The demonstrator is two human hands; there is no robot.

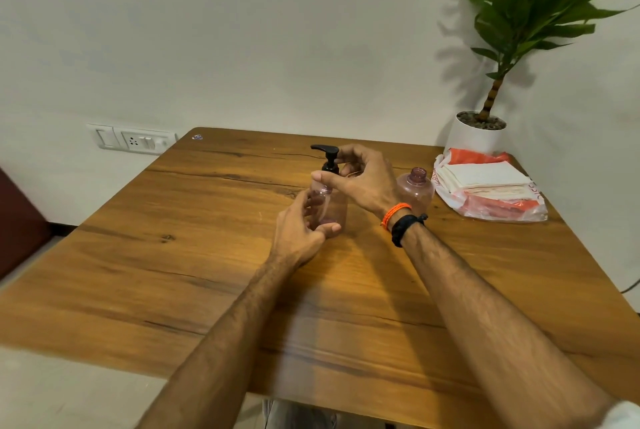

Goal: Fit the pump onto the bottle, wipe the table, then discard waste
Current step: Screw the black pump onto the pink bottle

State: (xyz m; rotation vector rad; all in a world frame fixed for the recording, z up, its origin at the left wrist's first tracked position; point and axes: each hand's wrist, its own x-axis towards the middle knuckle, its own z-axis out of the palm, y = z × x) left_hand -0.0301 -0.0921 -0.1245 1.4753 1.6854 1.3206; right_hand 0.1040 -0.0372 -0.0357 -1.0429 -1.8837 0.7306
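The left hand [303,226] clasps the translucent pink plastic bottle [329,203] upright on the brown wooden worktop [173,255]; the right hand [363,179] pinches, it seems, the black plastic pump [327,158] collar.

Centre frame: a translucent pink bottle [329,203] under a black pump [328,158]. A second pink bottle [415,188] stands just right. The table [173,255] is warm brown — dark-grained. At right, an orange-and-white bag [491,186]; upper right, green plant [540,6], white pot [476,137].
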